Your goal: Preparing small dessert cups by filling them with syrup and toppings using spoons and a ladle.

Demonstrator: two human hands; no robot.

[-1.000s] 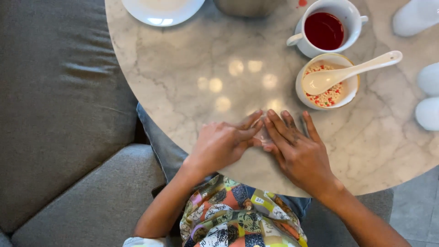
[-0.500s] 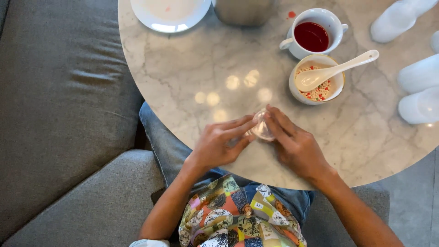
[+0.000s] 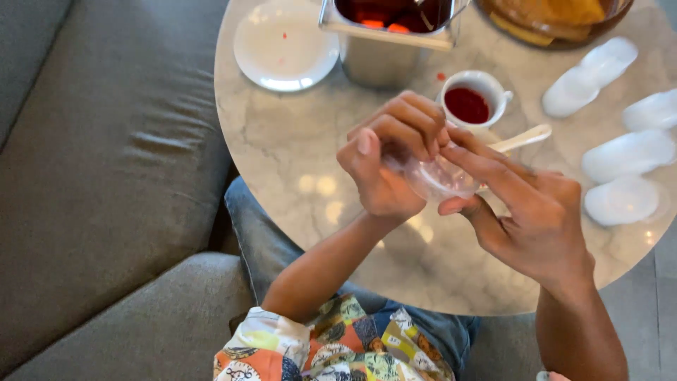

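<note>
Left hand [image 3: 384, 159] and right hand [image 3: 525, 212] pinch a clear plastic wrapper [image 3: 441, 178] above worktop [image 3: 282, 148]; contents unclear, spoon [image 3: 522, 139] half hidden.

A home living room, set for a meal; a grey upholstered sofa [image 3: 92, 176] curves beside a round marble table [image 3: 282, 162]; white saucer [image 3: 285, 46], cup of red sauce [image 3: 471, 101].

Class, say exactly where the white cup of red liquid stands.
In the head view, the white cup stands on the marble table, right of the metal container, just beyond the left hand.
</note>
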